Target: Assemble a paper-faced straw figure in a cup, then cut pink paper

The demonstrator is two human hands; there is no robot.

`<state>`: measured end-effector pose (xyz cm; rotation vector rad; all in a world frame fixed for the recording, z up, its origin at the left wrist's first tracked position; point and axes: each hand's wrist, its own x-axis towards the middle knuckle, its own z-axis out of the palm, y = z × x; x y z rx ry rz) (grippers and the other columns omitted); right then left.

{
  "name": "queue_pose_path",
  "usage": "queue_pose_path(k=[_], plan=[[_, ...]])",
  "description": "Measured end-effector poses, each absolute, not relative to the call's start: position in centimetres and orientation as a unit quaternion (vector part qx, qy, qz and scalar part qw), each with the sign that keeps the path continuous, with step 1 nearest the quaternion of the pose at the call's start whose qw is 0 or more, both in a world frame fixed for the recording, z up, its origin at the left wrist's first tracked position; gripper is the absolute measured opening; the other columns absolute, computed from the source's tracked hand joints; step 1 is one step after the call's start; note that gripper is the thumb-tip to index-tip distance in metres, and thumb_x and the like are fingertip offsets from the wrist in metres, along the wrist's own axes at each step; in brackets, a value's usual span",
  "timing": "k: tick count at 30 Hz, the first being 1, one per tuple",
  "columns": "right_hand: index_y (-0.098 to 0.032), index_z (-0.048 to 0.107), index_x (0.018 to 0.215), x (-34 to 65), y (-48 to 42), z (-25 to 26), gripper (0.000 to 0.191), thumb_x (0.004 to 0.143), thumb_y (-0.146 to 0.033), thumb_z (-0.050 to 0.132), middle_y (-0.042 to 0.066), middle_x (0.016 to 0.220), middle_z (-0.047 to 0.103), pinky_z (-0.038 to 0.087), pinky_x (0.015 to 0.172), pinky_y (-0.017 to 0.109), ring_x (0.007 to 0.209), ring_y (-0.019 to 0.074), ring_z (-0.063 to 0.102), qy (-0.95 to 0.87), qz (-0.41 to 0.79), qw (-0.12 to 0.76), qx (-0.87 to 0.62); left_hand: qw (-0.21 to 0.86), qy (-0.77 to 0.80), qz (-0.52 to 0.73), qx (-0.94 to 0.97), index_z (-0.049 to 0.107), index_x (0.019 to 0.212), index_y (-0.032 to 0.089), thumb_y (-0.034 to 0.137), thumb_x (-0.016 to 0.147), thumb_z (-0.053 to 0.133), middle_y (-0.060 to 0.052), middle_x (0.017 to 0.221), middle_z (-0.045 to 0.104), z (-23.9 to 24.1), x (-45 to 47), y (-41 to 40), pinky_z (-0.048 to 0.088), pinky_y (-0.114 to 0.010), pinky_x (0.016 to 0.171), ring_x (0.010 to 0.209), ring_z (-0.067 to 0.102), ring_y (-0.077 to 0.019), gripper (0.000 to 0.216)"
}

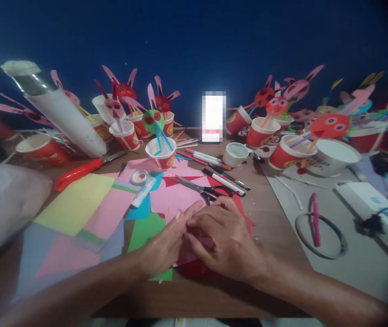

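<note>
My left hand (166, 245) is held on edge over the colored paper, its fingers stretched out and pointing away from me. Against its palm side rests my right hand (230, 240), with curled fingers touching the left fingers. Whatever lies between the hands, if anything, is hidden. Beneath them are green paper (143, 232), pink paper (176, 202) and red paper (197, 268). Black-handled scissors (199, 185) lie open just beyond my fingers. A glue stick (143, 193) and a roll of tape (140, 177) are to the left of the scissors.
Red paper cups, one a front cup (161, 159), carry paper animal faces on straws. Markers (223, 181) lie near a white mug (236, 154). Left are a red-handled knife (81, 174), yellow paper (78, 202) and a plastic bag (6, 204); right, a power strip (381, 218).
</note>
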<state>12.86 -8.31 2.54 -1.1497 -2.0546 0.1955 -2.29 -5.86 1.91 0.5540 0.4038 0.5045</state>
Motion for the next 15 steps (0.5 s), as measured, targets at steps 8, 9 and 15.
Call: queue_pose_path(k=[8, 9, 15], plan=[[-0.014, 0.061, 0.073, 12.93, -8.24, 2.07, 0.01, 0.078, -0.01, 0.053, 0.003, 0.064, 0.068, 0.038, 0.073, 0.037, 0.062, 0.0158, 0.062, -0.818, 0.031, 0.394, -0.418, 0.911, 0.213, 0.233, 0.265, 0.033, 0.142, 0.029, 0.054, 0.088, 0.043, -0.002, 0.15, 0.031, 1.27, -2.87, -6.34, 0.011, -0.041, 0.113, 0.139, 0.02, -0.0226, 0.06], [-0.014, 0.061, 0.074, 12.94, -8.19, 1.99, 0.01, 0.078, -0.01, 0.053, 0.003, 0.064, 0.068, 0.038, 0.074, 0.037, 0.063, 0.0159, 0.062, -0.82, 0.026, 0.395, -0.413, 0.915, 0.216, 0.23, 0.253, 0.032, 0.142, 0.029, 0.055, 0.088, 0.041, -0.002, 0.15, 0.031, 1.23, -2.9, -6.31, 0.012, -0.042, 0.113, 0.139, 0.02, -0.0236, 0.061], [-0.013, 0.064, 0.083, 12.94, -8.15, 1.86, 0.01, 0.083, -0.017, 0.054, 0.007, 0.071, 0.07, 0.04, 0.078, 0.04, 0.067, 0.0178, 0.063, -0.821, 0.031, 0.39, -0.415, 0.916, 0.226, 0.243, 0.226, 0.032, 0.143, 0.025, 0.062, 0.087, 0.036, -0.007, 0.147, 0.036, 1.76, -2.81, -5.89, 0.019, -0.048, 0.11, 0.138, 0.022, -0.0286, 0.067]])
